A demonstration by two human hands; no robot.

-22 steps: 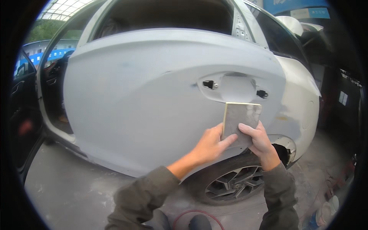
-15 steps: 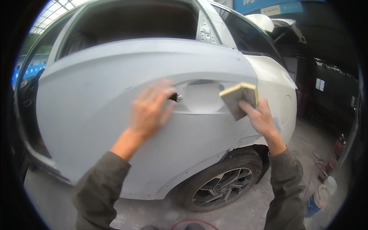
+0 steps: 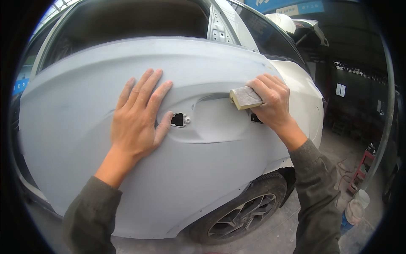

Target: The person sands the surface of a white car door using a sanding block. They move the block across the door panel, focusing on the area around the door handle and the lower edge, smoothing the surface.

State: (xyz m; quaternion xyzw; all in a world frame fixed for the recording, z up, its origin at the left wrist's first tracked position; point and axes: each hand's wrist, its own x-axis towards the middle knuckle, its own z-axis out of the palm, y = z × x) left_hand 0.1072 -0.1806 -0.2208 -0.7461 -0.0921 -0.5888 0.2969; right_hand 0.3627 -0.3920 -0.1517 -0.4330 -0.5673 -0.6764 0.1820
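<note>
Left hand (image 3: 136, 113) spread on grey door (image 3: 211, 163), right hand (image 3: 272, 98) gripping pad (image 3: 246, 97), buckets (image 3: 354, 211), contents unclear

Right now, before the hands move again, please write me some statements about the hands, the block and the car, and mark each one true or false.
1. The right hand holds a small block. True.
2. The block is bright red all over. False: it shows grey and pale yellow.
3. The left hand is spread open over the grey door. True.
4. Both hands grip the block. False: only the right hand does.
5. A wheel shows lower in the picture than both hands. True.
6. The door has no holes. False: a dark hole shows beside the left hand.
</note>
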